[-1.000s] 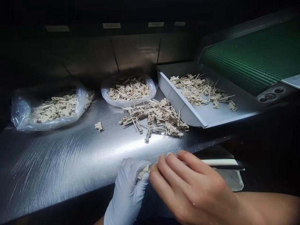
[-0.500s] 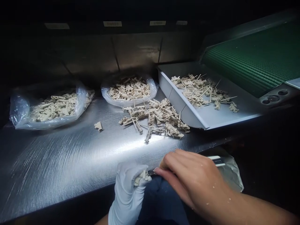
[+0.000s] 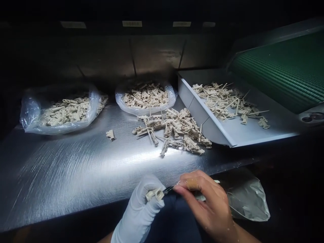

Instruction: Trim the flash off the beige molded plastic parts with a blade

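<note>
My left hand (image 3: 141, 206), in a white glove, is closed around a small cream plastic part (image 3: 155, 194) just in front of the table edge. The part's round hollow end faces up and to the right. Bare, with a tan plaster on one finger, my right hand (image 3: 206, 199) pinches a slim knife (image 3: 168, 190). Its narrow dark blade reaches to the edge of the part; most of the handle is hidden by the hand, with a pale end showing behind. On the table beyond lies a loose pile of similar parts (image 3: 174, 126), some with thin sprues attached.
Two clear plastic bags (image 3: 58, 130) (image 3: 144, 109) full of cream parts stand at the back of the metal table (image 3: 83, 175). One part (image 3: 110, 135) lies alone. At right, a grey tray (image 3: 253, 136) holds more parts below a green conveyor belt (image 3: 280, 74). A plastic bag (image 3: 250, 199) hangs under the table edge.
The part in my left hand has turned, so its hollow end now shows. My right hand has rotated and drawn back slightly with the knife. The whole view has shifted a little.
</note>
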`<state>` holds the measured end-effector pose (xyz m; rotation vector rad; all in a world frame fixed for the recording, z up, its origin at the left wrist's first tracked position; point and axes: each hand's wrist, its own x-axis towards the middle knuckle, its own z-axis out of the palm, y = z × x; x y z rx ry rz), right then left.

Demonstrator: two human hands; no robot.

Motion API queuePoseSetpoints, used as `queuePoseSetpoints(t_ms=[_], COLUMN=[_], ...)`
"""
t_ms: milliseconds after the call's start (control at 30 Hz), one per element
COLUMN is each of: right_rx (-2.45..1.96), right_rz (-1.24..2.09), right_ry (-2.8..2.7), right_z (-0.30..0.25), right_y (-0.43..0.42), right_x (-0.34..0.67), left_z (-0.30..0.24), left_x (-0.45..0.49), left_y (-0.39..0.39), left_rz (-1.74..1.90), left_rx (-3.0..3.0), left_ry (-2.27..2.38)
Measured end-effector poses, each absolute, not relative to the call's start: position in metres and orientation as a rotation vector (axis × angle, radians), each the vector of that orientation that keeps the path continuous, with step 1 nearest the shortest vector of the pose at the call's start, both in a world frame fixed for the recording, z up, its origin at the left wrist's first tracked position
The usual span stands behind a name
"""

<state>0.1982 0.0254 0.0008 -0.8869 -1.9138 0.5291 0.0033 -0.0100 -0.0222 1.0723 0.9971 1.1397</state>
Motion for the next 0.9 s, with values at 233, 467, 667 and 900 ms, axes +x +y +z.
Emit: queuePoseSetpoints(t_ms=[233, 467, 667, 900], right_rx=[-0.823, -0.840, -0.888, -1.017], right_rz=[0.390, 0.579, 0.877, 0.950], right_ry=[-2.016, -2.101, -2.051, -2.038], right_z=[0.013, 0.024, 0.028, 0.014], right_y=[0.027, 0.029, 0.028, 0.024], right_x=[0.200, 0.201, 0.204, 0.205], left_z=[-0.023, -0.016, -0.015, -0.014], left_x=[-0.009, -0.017, -0.020, -0.015], left_y=[-0.007, -0.007, -0.008, -0.009], left_rz=[1.064, 0.960, 0.889, 0.974], left_rx=[1.229, 1.193, 1.197, 1.112], left_ry=[0.949, 0.942, 0.908, 0.996])
